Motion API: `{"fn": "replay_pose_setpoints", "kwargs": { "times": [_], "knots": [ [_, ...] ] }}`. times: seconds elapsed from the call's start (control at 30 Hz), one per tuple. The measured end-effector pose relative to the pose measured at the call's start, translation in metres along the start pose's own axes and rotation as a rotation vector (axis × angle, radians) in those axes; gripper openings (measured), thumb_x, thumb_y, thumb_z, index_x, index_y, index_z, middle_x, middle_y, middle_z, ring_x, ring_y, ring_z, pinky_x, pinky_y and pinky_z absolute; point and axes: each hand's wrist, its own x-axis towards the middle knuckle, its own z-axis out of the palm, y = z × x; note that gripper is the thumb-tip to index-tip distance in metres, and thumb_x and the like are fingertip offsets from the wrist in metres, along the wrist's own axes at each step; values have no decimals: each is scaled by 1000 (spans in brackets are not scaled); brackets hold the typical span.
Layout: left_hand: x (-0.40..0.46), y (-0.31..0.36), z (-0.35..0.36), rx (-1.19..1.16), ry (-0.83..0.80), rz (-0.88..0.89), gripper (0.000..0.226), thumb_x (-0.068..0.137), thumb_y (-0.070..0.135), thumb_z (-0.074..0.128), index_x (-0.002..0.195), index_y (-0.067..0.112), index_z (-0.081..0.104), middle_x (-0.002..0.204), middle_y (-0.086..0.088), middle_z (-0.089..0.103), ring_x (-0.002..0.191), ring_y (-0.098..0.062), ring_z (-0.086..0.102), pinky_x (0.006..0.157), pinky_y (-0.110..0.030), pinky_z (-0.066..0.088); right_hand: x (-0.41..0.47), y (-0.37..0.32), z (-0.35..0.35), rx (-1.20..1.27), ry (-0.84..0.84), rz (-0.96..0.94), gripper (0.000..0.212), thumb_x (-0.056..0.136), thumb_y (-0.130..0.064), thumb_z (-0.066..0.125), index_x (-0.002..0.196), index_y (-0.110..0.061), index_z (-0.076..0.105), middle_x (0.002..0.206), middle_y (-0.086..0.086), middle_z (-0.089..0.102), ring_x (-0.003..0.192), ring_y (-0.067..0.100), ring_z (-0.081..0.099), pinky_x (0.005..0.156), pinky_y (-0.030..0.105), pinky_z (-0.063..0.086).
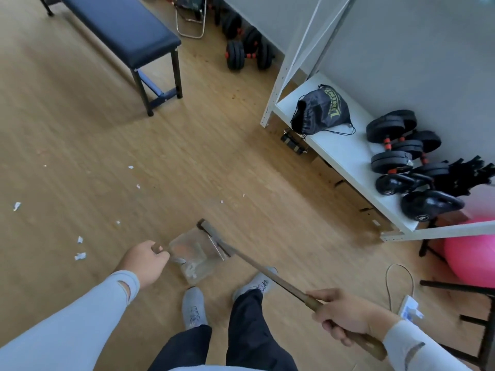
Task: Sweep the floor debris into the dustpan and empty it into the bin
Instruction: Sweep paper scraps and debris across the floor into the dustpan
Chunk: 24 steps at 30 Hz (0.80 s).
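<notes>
A clear dustpan (193, 253) hangs low over the wooden floor just ahead of my feet, with several pale scraps lying in it. My left hand (144, 261) is shut on its handle at the pan's left side. My right hand (345, 314) grips the wooden shaft of a broom (257, 266), which slants up and left so that its head rests at the dustpan's far right edge. Several white paper scraps (79, 255) lie scattered on the floor to the left and ahead. No bin is in view.
A blue padded bench (126, 30) stands ahead on the left. A white shelf (342, 153) on the right holds dumbbells, kettlebells and a black drawstring bag (321, 111). More dumbbells (246, 52) sit by the far wall. A pink ball (474, 255) and a cable lie at right.
</notes>
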Motion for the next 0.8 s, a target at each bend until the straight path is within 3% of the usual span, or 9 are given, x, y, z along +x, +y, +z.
{"fn": "replay_pose_setpoints", "kwargs": {
  "times": [0.1,0.2,0.27,0.33,0.47,0.63,0.8],
  "knots": [
    [-4,3,-12,-18,-9,10,20,89,23,54,86,5,63,89,-17,70,82,-37,64,66,-36,44,-10,-5,-10,46,104,-41,55,86,-5,59,135,-27,54,64,11,50,41,18,39,41,21,31],
    [5,6,-20,-52,-18,-12,46,84,33,54,117,3,65,115,-16,71,99,-36,66,85,-41,51,-11,-29,-17,62,214,-66,39,91,-5,55,123,-26,60,61,8,51,41,16,40,42,22,31],
    [14,10,-22,-63,-14,-28,54,83,35,53,126,3,62,120,-14,70,108,-36,65,92,-44,51,-4,-46,-21,78,271,-81,29,92,-5,53,114,-21,62,61,7,51,42,16,40,42,22,32],
    [20,23,-22,-75,8,-30,44,85,34,54,119,7,65,114,-11,72,104,-35,66,90,-43,52,11,-64,-30,85,319,-101,23,91,-5,52,110,-12,62,60,8,50,43,17,41,43,22,32],
    [40,47,-16,-92,63,-19,15,88,27,56,87,13,64,92,-11,73,85,-32,66,84,-44,55,54,-107,-58,103,372,-82,13,91,-6,49,98,-3,59,55,8,51,44,20,42,43,23,37],
    [75,71,-14,-86,107,-52,27,86,28,55,102,9,67,101,-11,74,94,-35,67,80,-40,52,113,-157,-78,74,362,-38,13,89,-6,48,97,0,57,50,10,52,44,22,42,43,23,38],
    [88,78,-19,-90,135,-58,15,86,24,56,82,12,65,83,-10,74,82,-33,69,77,-40,54,139,-193,-48,-319,299,-90,10,87,1,47,88,-3,56,64,12,58,54,26,53,56,32,48]
  ]
}}
